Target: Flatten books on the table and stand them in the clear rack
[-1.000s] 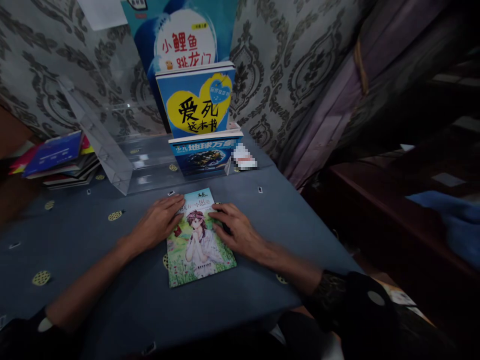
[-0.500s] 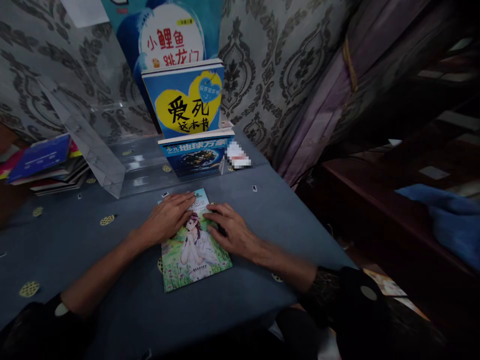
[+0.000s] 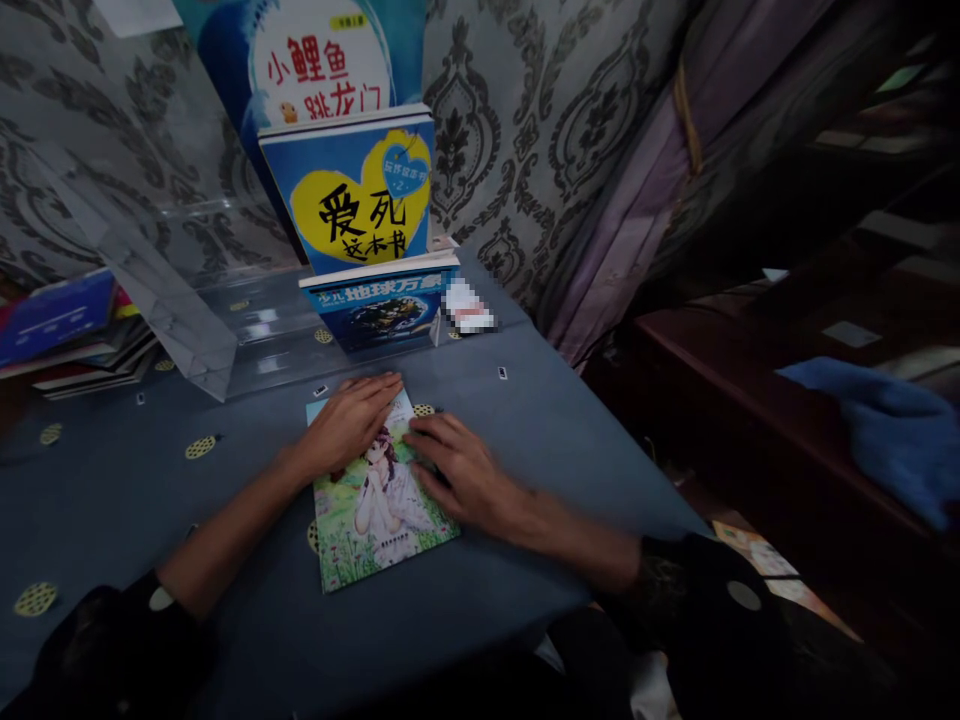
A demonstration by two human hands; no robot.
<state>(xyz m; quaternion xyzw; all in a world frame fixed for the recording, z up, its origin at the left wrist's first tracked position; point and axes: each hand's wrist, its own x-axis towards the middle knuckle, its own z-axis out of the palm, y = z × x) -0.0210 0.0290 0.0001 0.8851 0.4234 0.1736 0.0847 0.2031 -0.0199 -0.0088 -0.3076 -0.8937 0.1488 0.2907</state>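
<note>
A thin book with a drawn girl on a green cover lies flat on the blue-grey tablecloth. My left hand lies flat across its top edge, fingers stretched out. My right hand rests palm down on the book's right side, fingers spread, reaching toward the left hand. Neither hand grips the book. Just behind stands a clear acrylic rack holding a blue earth book, a blue book with a yellow heart and a taller blue-white book.
A stack of books lies at the far left. Patterned grey wallpaper backs the table, with a purple curtain to the right. Beyond the table's right edge is a dark wooden surface with a blue cloth.
My left hand has slid right across the book's top edge. The right hand stays on the right side. The view has drifted, shifting everything leftward.
</note>
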